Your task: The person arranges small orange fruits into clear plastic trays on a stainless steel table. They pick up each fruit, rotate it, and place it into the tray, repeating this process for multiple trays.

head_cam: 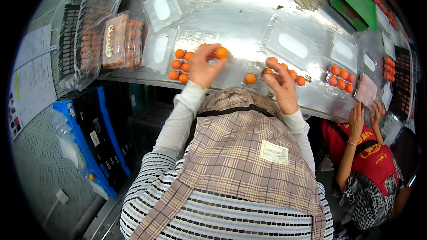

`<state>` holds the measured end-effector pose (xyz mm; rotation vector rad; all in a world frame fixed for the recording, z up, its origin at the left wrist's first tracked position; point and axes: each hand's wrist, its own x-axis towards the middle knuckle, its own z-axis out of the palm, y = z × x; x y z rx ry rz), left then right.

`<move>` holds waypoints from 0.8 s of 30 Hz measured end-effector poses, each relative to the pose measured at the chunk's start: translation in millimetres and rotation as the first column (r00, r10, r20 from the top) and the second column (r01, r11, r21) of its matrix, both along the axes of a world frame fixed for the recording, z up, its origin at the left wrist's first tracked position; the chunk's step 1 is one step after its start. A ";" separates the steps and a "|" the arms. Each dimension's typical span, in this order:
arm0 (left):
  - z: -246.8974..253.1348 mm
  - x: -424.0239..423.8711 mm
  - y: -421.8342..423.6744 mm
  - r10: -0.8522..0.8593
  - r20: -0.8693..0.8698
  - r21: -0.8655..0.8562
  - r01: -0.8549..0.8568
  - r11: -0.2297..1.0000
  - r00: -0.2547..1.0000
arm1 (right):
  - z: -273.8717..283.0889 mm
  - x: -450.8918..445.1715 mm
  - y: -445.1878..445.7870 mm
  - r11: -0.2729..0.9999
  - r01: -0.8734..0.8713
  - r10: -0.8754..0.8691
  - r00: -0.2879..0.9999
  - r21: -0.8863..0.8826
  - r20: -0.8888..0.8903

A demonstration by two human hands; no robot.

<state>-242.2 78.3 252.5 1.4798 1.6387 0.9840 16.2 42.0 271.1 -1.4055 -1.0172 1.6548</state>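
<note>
Pinched between the thumb and fingers of my left hand (204, 68) is a small round orange fruit (221, 52), held above the metal table (233, 33). Below and left of that hand, several similar fruits (176, 64) sit in rows in a clear plastic tray whose open lid (159, 49) bears a white oval. My right hand (284, 88) has a fruit with a greenish patch (267, 70) between thumb and index fingertips. Around it lie loose-looking orange fruits (250, 78) in a clear tray, partly hidden by the fingers. That tray's lid (292, 45) lies open behind.
Closed fruit packs (115, 41) stand at left beside a plastic-covered crate (85, 30). At right are another filled tray (340, 79) and a green bin (353, 3). A co-worker's hands (357, 120) touch a pack there. Blue-and-black crates (96, 133) are stacked below the table edge.
</note>
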 end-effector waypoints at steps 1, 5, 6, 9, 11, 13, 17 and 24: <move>-18.5 -23.3 3.6 0.138 -0.011 -0.069 -0.138 0.988 0.990 | -4.2 5.9 0.6 1.000 0.008 -0.008 1.000 0.001 -0.022; -30.9 -84.9 18.0 0.168 -0.395 -0.081 -0.217 0.973 0.903 | -9.6 18.7 3.6 0.998 0.054 -0.054 0.998 -0.013 -0.038; -35.0 -89.0 22.3 0.113 -0.464 -0.101 -0.179 0.979 0.879 | -9.3 23.3 1.5 0.997 0.076 -0.076 0.997 -0.027 -0.016; -48.1 -89.3 33.4 0.048 -0.550 -0.103 -0.124 0.987 0.834 | -26.0 32.5 -2.4 0.995 0.103 -0.103 0.993 0.002 0.064; -57.4 -89.1 34.3 0.058 -0.522 -0.071 -0.111 0.991 0.851 | -25.3 38.6 -5.4 0.991 0.056 -0.086 0.961 0.121 0.261; -63.8 -92.0 32.7 0.070 -0.570 0.003 -0.083 0.997 0.818 | -13.5 35.8 -8.5 0.961 -0.083 -0.083 0.827 0.266 0.556; -65.8 -91.0 32.6 0.067 -0.490 -0.083 -0.122 0.989 0.869 | -34.7 41.1 -25.4 0.872 -0.228 -0.209 0.627 0.433 0.750; -54.1 -78.9 26.8 0.086 -0.480 0.118 -0.032 0.992 0.873 | -31.9 35.5 -32.5 0.886 -0.304 -0.184 0.462 0.350 0.868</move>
